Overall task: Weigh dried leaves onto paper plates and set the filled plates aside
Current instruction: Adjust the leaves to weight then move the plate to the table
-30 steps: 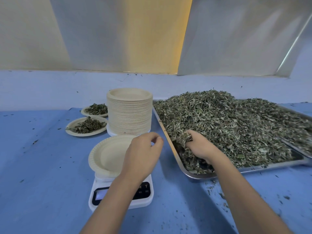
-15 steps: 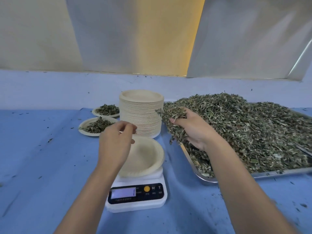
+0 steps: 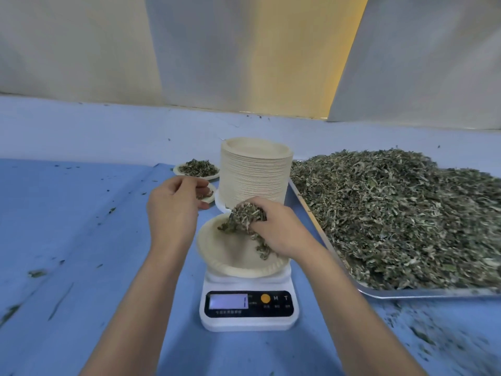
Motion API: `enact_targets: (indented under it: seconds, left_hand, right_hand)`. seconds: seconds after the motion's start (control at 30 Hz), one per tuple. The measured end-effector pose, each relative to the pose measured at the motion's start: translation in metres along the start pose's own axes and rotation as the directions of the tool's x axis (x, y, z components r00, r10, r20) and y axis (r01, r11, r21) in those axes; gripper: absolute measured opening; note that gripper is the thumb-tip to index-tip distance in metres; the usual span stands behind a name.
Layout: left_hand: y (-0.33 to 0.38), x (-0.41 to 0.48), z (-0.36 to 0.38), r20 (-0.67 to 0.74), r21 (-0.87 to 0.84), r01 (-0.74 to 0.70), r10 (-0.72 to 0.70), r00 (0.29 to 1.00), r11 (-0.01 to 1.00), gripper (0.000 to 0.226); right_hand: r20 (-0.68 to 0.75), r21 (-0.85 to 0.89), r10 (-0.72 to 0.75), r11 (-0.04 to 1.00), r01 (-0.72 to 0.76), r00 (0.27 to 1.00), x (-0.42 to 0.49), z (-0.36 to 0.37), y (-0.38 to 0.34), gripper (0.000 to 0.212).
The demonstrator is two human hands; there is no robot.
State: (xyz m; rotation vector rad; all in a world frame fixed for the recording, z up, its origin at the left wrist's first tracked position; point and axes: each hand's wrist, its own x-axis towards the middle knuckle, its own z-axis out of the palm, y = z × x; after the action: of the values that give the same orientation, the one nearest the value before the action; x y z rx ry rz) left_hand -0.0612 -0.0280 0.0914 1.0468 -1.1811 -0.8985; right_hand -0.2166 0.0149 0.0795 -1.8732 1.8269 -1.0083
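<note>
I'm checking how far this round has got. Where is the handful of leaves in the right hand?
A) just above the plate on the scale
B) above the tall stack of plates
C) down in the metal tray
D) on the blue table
A: the right hand grips a clump of leaves just above the plate on the scale.

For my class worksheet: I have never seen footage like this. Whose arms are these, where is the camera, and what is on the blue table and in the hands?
No machine: a person's two bare arms, filmed by one head-worn camera looking down. The right hand grips a handful of dried leaves over a paper plate on a kitchen scale. The left hand hovers loosely curled, apparently empty. Behind stand a plate stack and two filled plates; at right, a metal tray of heaped leaves.
</note>
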Motion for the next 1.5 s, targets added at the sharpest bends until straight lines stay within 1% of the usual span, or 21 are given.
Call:
enact_targets:
  seconds: [0.07, 0.2, 0.37, 0.5, 0.6, 0.67, 0.8, 1.0, 1.13, 1.27, 1.5]
  left_hand:
    - [-0.0007, 0.0005, -0.001, -0.004, 0.007, 0.005, -0.005, 1.0, 1.0, 0.025]
    - [-0.0014, -0.0012, 0.0006, 0.008, 0.013, 0.011, -0.011, 1.0, 1.0, 0.026]
    - [-0.0009, -0.0034, 0.003, 0.019, 0.015, 0.01, -0.01, 1.0, 1.0, 0.027]
    - [-0.0013, -0.0048, 0.0042, 0.028, 0.025, 0.006, -0.007, 1.0, 1.0, 0.027]
    - [-0.0017, -0.0059, 0.0054, 0.04, 0.029, 0.003, -0.005, 0.999, 1.0, 0.027]
    - [-0.0019, -0.0065, 0.0062, 0.045, 0.034, 0.006, -0.008, 0.999, 0.999, 0.026]
    - [-0.0016, -0.0073, 0.0071, 0.053, 0.035, 0.008, -0.01, 0.999, 0.999, 0.026]
    - [-0.0015, -0.0078, 0.0074, 0.057, 0.023, 0.02, -0.021, 0.998, 1.0, 0.026]
    - [-0.0013, -0.0079, 0.0081, 0.053, 0.018, 0.031, -0.032, 0.998, 0.999, 0.026]
    - [-0.0016, -0.0086, 0.008, 0.054, 0.021, 0.03, -0.031, 0.998, 0.999, 0.026]
    - [-0.0017, -0.0089, 0.008, 0.064, 0.028, 0.03, -0.032, 0.997, 0.999, 0.026]
  right_hand:
    - [0.008, -0.004, -0.002, 1.0, 0.002, 1.0, -0.0004, -0.0007, 0.0015, 0.037]
    - [0.019, 0.032, 0.022, 0.999, -0.022, 1.0, 0.0002, -0.0013, 0.0037, 0.023]
    - [0.016, 0.181, 0.032, 0.983, -0.034, 0.999, -0.0004, -0.0026, 0.0018, 0.029]
    - [-0.085, 0.238, 0.072, 0.97, -0.05, 0.994, 0.0014, -0.0032, 0.0044, 0.026]
    - [-0.164, 0.381, 0.112, 0.923, -0.042, 0.98, 0.0031, -0.0039, 0.0045, 0.026]
    - [-0.192, 0.439, 0.137, 0.897, -0.04, 0.972, 0.004, -0.0048, 0.0047, 0.026]
    - [-0.226, 0.427, 0.115, 0.904, -0.007, 0.967, 0.0042, -0.0049, 0.0064, 0.016]
    - [-0.26, 0.408, 0.066, 0.912, 0.047, 0.963, 0.0039, -0.0041, 0.0066, 0.024]
    - [-0.243, 0.404, 0.041, 0.913, 0.062, 0.969, 0.0038, -0.0022, 0.0079, 0.023]
    - [-0.198, 0.376, 0.019, 0.925, 0.058, 0.98, 0.0027, -0.0007, 0.0068, 0.027]
    - [-0.19, 0.361, 0.005, 0.93, 0.066, 0.982, 0.003, 0.001, 0.0082, 0.025]
